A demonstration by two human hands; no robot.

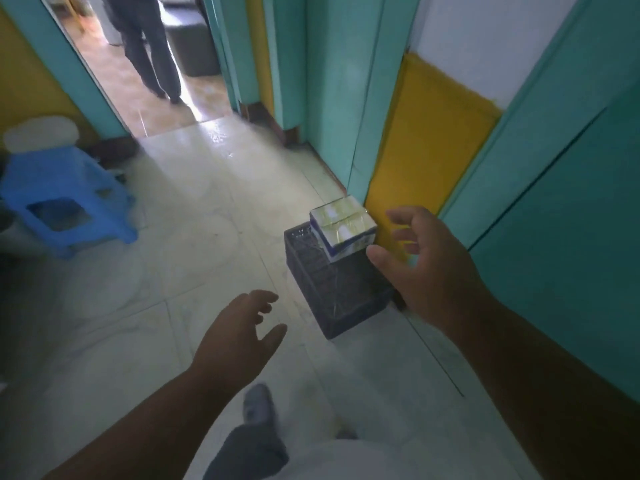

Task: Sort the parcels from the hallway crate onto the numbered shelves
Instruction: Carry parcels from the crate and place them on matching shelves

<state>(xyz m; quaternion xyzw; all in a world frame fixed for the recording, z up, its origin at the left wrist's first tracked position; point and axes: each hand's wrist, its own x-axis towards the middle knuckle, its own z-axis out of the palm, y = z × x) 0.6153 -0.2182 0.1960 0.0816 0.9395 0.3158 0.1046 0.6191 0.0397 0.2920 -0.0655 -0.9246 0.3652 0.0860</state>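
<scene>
Parcels (343, 225): shrink-wrapped stack of white-and-blue cartons with yellow-green tops, sitting on dark slatted crate (332, 289) beside the teal wall. Right hand (427, 268) near it, fingers spread, empty. Left hand (239, 336) spread, empty.

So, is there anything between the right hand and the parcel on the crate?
Nothing visible. The right hand is open beside the parcel, which sits on the black crate, with only air between.

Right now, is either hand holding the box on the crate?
No, both the left hand and right hand are open, short of the box on the crate.
</scene>
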